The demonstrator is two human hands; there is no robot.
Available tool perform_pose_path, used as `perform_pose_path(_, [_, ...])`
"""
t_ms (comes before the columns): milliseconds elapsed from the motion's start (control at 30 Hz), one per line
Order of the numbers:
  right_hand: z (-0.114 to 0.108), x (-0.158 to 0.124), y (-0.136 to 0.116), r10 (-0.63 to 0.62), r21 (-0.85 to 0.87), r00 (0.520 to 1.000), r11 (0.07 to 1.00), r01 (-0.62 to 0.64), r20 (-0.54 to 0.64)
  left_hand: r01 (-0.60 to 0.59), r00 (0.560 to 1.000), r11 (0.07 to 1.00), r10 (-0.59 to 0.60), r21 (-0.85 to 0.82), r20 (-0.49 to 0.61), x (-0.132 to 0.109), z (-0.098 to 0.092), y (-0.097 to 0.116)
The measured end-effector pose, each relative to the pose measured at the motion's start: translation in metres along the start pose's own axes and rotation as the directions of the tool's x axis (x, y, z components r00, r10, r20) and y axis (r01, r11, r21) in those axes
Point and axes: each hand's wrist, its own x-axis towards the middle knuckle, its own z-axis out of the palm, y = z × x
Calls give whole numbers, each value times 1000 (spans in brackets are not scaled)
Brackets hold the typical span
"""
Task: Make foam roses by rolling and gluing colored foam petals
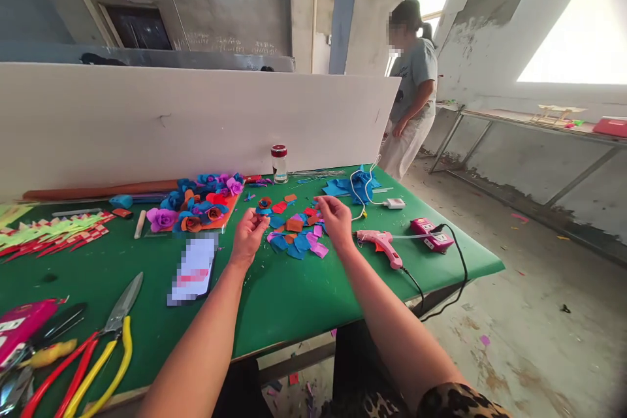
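Observation:
My left hand (249, 236) hovers over the green table (274, 300) with its fingers curled and pinched together; what they hold is too small to make out. My right hand (336, 220) reaches into a scatter of cut felt pieces (294, 232) in blue, orange, red and purple, its fingertips closed on the pile. A heap of finished felt flowers (200, 202) lies just beyond my left hand. A pink glue gun (382, 245) lies on the table right of my right wrist.
A small glass jar with a red lid (279, 163) stands by the white board. A phone (193, 269), yellow and red shears (98, 353), a pink power strip (431, 235) and blue fabric (355, 186) lie around. Another person (411, 91) stands past the table's far right end.

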Motion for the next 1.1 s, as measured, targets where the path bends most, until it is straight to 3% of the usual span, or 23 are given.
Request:
perform_pose_path(200, [-65,-26,5,5,-293,998,956,-22,-56,-45,999,983,41,180,27,-4,2,6])
perform_pose_path(333, [-77,-43,12,-78,-444,986,885,136,147,-70,995,977,82,199,-55,-6,2,10])
perform_pose_path(467, [-62,-46,21,11,-551,962,822,147,273,-78,992,982,94,172,-83,-5,0,10])
perform_pose_path(600, [-30,-36,31,69,-616,894,748,248,443,-66,995,978,81,196,-66,-6,0,12])
perform_pose_path(800, [12,-18,41,141,-651,870,721,237,472,-46,998,973,53,224,-28,-10,2,17])
perform_pose_path(900, [17,-14,40,151,-634,862,740,226,483,-51,999,975,50,214,10,-9,2,14])
perform_pose_path(1100, [5,-10,27,172,-562,885,819,115,432,6,991,982,-31,190,133,-8,2,7])
